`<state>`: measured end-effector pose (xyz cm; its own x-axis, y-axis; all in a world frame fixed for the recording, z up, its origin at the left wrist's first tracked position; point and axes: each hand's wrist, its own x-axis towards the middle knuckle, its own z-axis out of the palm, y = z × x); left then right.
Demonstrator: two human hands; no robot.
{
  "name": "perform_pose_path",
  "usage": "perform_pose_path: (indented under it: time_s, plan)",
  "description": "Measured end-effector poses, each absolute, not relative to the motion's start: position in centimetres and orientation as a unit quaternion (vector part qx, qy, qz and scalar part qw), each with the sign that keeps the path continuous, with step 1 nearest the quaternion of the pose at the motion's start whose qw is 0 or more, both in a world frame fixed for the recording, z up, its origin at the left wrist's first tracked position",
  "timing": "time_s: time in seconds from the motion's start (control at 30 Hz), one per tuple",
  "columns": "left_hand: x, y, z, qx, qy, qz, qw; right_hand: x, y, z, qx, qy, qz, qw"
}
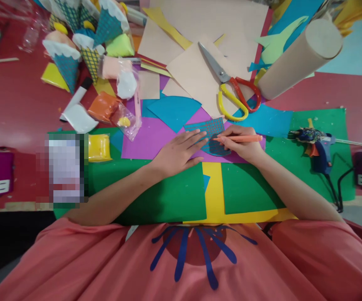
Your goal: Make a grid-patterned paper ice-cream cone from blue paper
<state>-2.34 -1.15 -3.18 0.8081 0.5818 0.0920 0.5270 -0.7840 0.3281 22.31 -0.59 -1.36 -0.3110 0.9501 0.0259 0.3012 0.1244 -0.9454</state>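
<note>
My right hand [242, 144] is closed around an orange pen [250, 138], its tip at a blue paper piece [214, 127] marked with a grid of reddish lines. Flat on the left part of that piece lies my left hand [181, 151], fingers spread a little and holding nothing between them. Beneath the piece is purple paper [143, 142]. Just beyond my hands sit a plain blue paper fan shape [176, 109] and scissors [227, 79] with red and yellow handles, their blades apart.
Paper cones [64, 62] and clay packets [103, 106] crowd the back left. A cardboard roll [300, 58] stands at the back right. A glue gun [322, 156] with its cord lies right, and a yellow packet [98, 147] left, on green sheets [168, 196].
</note>
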Motion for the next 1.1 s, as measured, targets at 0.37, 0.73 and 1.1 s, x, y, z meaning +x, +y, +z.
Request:
perform_pose_path:
  time_s: [0.37,0.73,1.1]
  plan:
    - [-2.25,-1.18,-2.70,0.943,0.290,0.082,0.142,22.23,-0.25,-1.17,-0.465,-0.697,0.442,0.322]
    - [-2.29,-1.32,-2.74,0.941,0.286,0.092,0.154,22.28,-0.16,-0.94,-0.479,-0.667,0.465,0.330]
    - [-2.34,-1.39,-2.91,0.933,0.297,0.104,0.173,22.19,-0.36,-0.96,-0.473,-0.684,0.463,0.306]
